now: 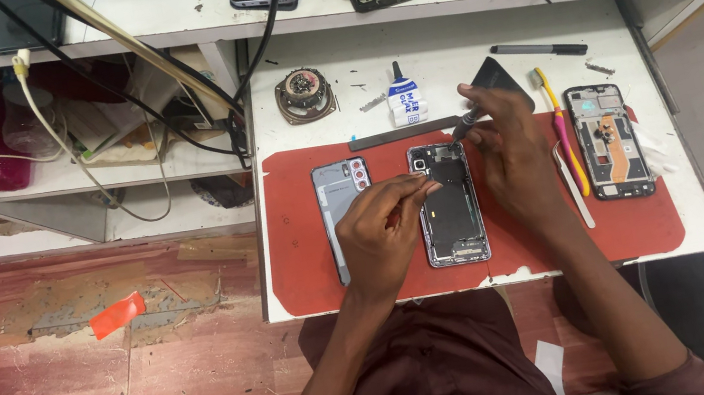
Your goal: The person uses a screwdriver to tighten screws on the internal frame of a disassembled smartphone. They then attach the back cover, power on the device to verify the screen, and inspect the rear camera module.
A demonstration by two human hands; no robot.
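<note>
On the red work mat (306, 263) that covers most of the small white bench (441, 47), an opened smartphone (451, 209) lies face down with its back removed, its dark inner parts and camera cluster showing. The left hand (382, 231) rests on the left edge of this phone, fingers curled and pinched together against the frame near its upper corner; whether something small sits between the fingertips cannot be told. The right hand (505, 137) hovers over the phone's top right corner, closed around a thin dark tool (464, 120) held like a pen, its tip pointing down toward the phone's upper end. Just left of the left hand lies a grey back cover (338, 200) with a camera cut-out. Beyond the phone, a long grey metal strip (403, 132) lies across the mat's upper edge, with a small white and blue glue tube (404, 102) and a round speaker part (304, 93) behind it. To the right lie a yellow and pink toothbrush (564, 131), white tweezers (574, 187), and a second stripped phone frame (610, 140); a black pen (538, 50) lies farther back.
</note>
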